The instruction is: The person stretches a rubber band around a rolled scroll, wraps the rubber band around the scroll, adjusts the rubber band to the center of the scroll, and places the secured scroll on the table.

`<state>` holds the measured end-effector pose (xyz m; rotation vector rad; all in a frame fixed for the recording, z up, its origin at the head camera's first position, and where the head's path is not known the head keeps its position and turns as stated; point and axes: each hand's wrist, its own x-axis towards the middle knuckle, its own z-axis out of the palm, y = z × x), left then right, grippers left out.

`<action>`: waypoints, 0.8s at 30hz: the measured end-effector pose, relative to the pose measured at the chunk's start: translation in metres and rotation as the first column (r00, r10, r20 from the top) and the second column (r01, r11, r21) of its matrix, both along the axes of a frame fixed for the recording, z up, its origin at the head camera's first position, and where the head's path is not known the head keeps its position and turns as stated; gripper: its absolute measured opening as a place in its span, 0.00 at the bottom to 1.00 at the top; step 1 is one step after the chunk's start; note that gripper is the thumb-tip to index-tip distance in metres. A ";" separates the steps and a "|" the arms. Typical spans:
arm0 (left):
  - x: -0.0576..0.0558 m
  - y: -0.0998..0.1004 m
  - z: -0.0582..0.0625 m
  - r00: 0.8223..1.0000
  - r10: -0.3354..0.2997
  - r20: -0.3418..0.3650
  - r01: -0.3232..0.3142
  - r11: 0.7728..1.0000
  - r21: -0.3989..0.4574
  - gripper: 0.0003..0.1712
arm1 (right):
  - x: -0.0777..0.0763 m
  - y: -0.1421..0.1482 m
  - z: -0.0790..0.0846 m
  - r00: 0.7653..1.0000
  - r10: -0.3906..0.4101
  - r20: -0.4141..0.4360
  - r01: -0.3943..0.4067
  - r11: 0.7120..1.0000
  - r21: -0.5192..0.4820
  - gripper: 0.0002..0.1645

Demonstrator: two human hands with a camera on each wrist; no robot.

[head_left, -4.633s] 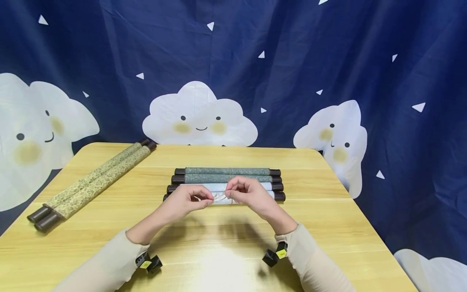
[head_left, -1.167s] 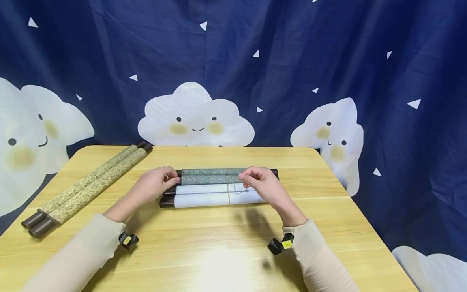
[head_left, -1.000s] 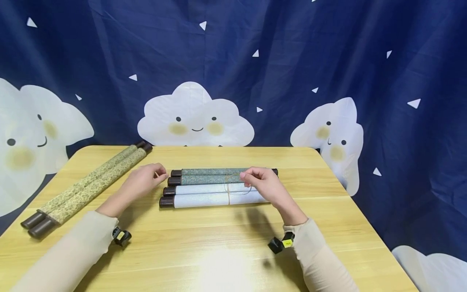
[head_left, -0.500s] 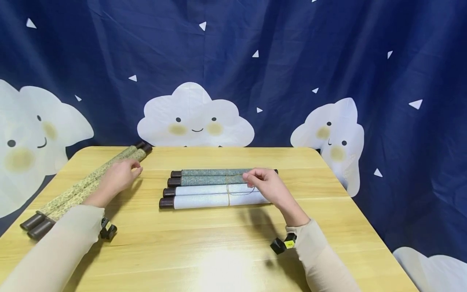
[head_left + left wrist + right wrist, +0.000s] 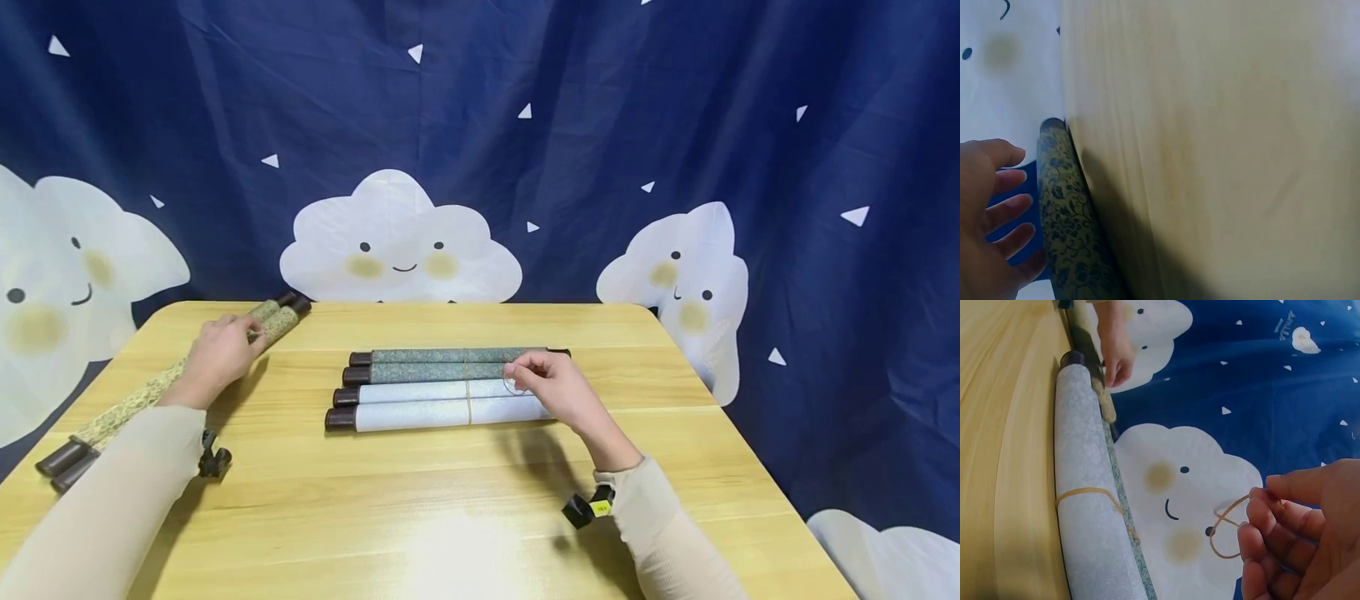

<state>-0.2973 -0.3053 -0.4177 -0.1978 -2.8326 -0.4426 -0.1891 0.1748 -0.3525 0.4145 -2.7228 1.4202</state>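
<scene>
Two yellow floral scrolls [image 5: 127, 412] with dark end knobs lie side by side, slanting along the table's left. Over their far half hovers my left hand [image 5: 221, 354]; in the left wrist view its fingers [image 5: 1007, 209] are spread and loosely bent beside a scroll [image 5: 1069, 219], with nothing seen in them. My right hand [image 5: 558, 387] pinches a thin tan rubber band [image 5: 1212, 536] between thumb and fingertips, above the right part of the other scrolls. Those are two pale blue scrolls [image 5: 412, 415] in front and two green scrolls [image 5: 427, 372] behind, with a band [image 5: 1088, 490] around the pale pair.
The scrolls lie on a light wooden table [image 5: 405, 500]. A navy curtain [image 5: 465, 100] with white clouds hangs behind it. Small cameras [image 5: 588, 507] are strapped to both wrists.
Both hands worked together over the pale scrolls earlier. My left hand has since moved left, past their end knobs, to the yellow scrolls. The right hand stays nearly in place with the rubber band.
</scene>
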 end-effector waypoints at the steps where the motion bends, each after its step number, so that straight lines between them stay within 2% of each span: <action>1: -0.001 -0.001 -0.001 1.000 0.012 0.023 -0.012 1.000 0.002 0.19 | 0.000 0.000 0.000 1.000 -0.001 0.000 0.001 1.000 0.004 0.15; 6: -0.008 -0.006 -0.003 0.995 0.066 0.079 -0.069 0.997 0.032 0.26 | -0.002 0.002 -0.001 1.000 -0.015 -0.019 0.016 0.999 0.032 0.12; 11: -0.014 -0.010 -0.005 0.984 0.108 0.143 -0.113 0.993 0.028 0.41 | -0.003 0.003 -0.002 0.999 -0.029 -0.039 0.031 0.998 0.049 0.12; 17: -0.017 -0.012 -0.008 0.956 0.144 0.257 -0.146 0.989 -0.008 0.60 | -0.003 0.003 -0.003 0.999 -0.034 -0.031 0.035 0.998 0.051 0.11; 19: -0.018 -0.013 -0.009 0.949 0.151 0.277 -0.150 0.988 -0.022 0.62 | -0.003 0.002 -0.003 0.999 -0.032 -0.029 0.033 0.998 0.050 0.10; 24: -0.022 -0.015 -0.008 0.952 0.124 0.279 -0.115 0.992 -0.049 0.58 | -0.004 0.002 -0.003 0.999 -0.034 -0.037 0.036 0.998 0.052 0.10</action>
